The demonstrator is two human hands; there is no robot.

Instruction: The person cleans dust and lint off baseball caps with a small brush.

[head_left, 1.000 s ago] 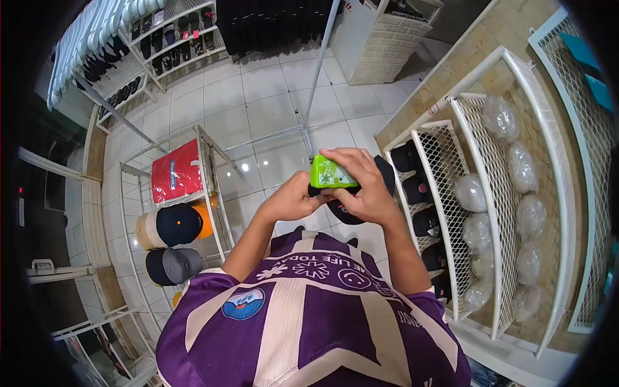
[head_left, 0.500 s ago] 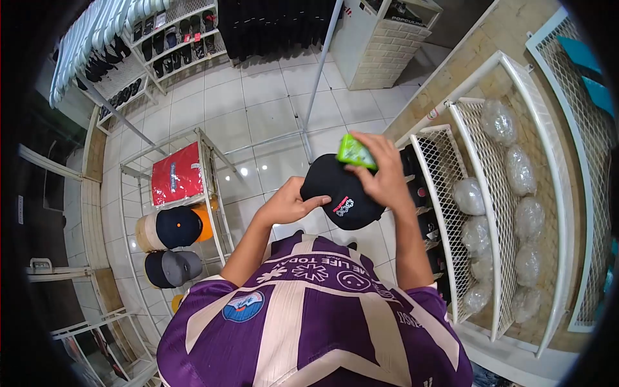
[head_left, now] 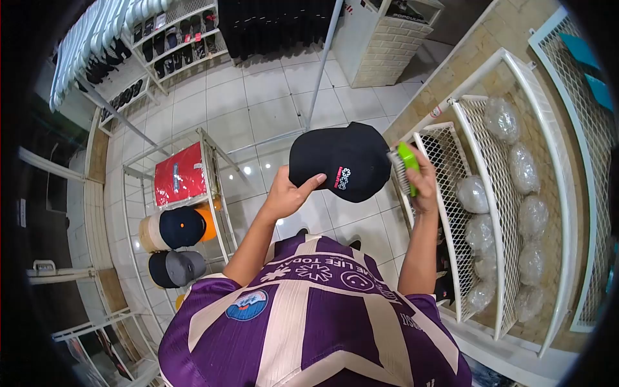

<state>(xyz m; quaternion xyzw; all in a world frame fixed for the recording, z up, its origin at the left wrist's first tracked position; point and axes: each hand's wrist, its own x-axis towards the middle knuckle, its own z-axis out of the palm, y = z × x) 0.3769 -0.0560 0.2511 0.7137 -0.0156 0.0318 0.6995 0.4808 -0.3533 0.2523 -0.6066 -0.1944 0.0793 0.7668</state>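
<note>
A black cap with small pink and white embroidery is held up in front of me. My left hand grips its left edge, thumb lying on the outside and the other fingers hidden behind it. At the cap's right side, my right hand is closed around a green brush. The brush's pale bristles face left, toward the cap, close to its right edge.
On my right, white mesh shelves hold several clear plastic-wrapped bundles. To the left, a wire rack carries a red packaged item and several caps. Behind stand a brick-patterned counter and a shoe shelf.
The brush has moved off the cap's surface to its right side and turned bristles-left. My left hand has turned the cap and shifted it slightly up and left.
</note>
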